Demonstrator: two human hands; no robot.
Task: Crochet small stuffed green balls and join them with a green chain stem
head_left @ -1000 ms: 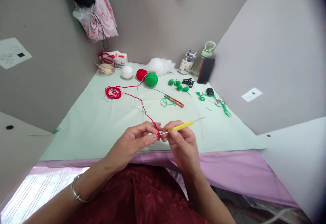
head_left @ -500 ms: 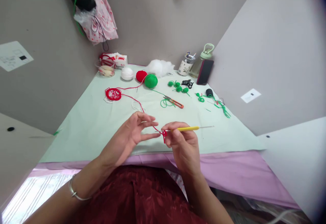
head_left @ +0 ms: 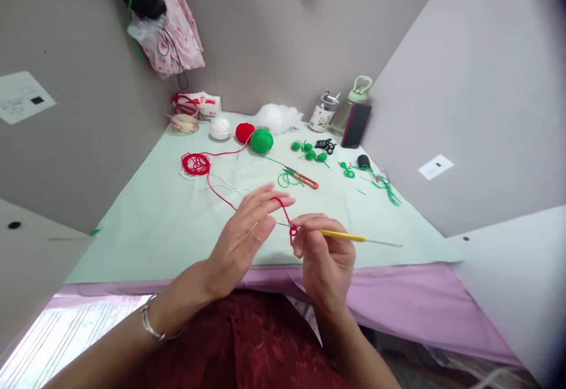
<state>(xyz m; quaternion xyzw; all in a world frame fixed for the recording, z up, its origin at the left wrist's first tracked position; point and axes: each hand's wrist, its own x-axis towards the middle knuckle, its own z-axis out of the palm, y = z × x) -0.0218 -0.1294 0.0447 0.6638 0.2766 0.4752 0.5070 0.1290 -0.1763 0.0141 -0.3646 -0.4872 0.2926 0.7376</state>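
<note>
My right hand (head_left: pixel 328 256) pinches a crochet hook (head_left: pixel 342 234) with a yellow handle and metal ends. A small red crochet piece (head_left: pixel 293 233) sits on the hook's left end, beside my right fingertips. Opposite it, my left hand (head_left: pixel 247 233) has its fingers stretched out and spread. Red yarn (head_left: pixel 283 206) passes over the left fingers and runs down to the small piece. Behind the left hand the strand leads back to a loose red yarn coil (head_left: pixel 196 164) on the table. Part of the strand is hidden by that hand.
Orange-handled thread snips (head_left: pixel 305 178) lie beyond my hands. Farther back are a green yarn ball (head_left: pixel 262 141), a red yarn ball (head_left: pixel 244 133), a white ball (head_left: pixel 220 128) and white stuffing (head_left: pixel 278 118). Small green pieces (head_left: pixel 311 155), a phone (head_left: pixel 356 126) and a bottle (head_left: pixel 351 106) are right.
My left hand has moved right and turned, and the red yarn now lies over its fingers. The right hand has shifted slightly right with the hook, whose handle end tilts lower.
</note>
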